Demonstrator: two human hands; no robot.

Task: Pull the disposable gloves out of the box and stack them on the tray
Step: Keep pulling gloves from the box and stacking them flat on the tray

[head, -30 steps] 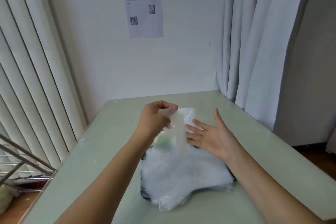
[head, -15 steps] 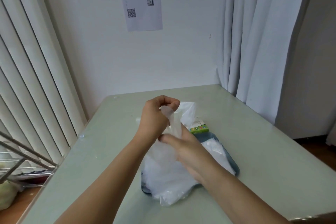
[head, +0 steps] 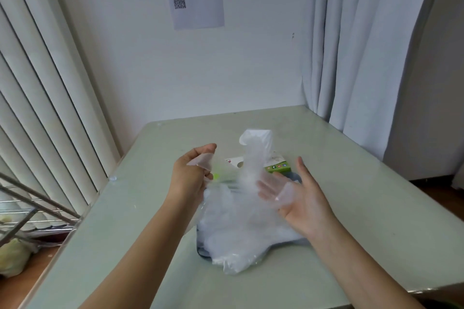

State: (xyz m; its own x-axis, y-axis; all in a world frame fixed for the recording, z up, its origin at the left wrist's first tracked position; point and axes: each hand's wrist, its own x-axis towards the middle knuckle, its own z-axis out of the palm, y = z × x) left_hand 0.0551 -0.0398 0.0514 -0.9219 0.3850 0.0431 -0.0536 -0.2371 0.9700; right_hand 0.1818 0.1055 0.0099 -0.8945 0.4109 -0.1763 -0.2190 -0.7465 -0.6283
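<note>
A clear plastic glove [head: 233, 178] stretches between my hands above the tray. My left hand [head: 190, 175] pinches one end of it with curled fingers. My right hand [head: 298, 198] lies palm up with straight fingers under the glove's other end. Below them a dark tray [head: 200, 251] carries a heap of clear gloves [head: 241, 231], some hanging over its near rim. Behind the tray sits the green and white glove box [head: 276, 164], with another glove [head: 256, 148] standing up out of its slot.
The pale green table [head: 125, 221] fills the middle. White vertical blinds hang at the left, grey curtains [head: 376, 45] at the right. A metal rack [head: 25, 203] and a yellowish bag [head: 12, 256] are down at the far left, off the table.
My right hand, which gripped the glove just below my left hand, has slid out to the right and opened palm up. The glove is now spread sideways between the two hands.
</note>
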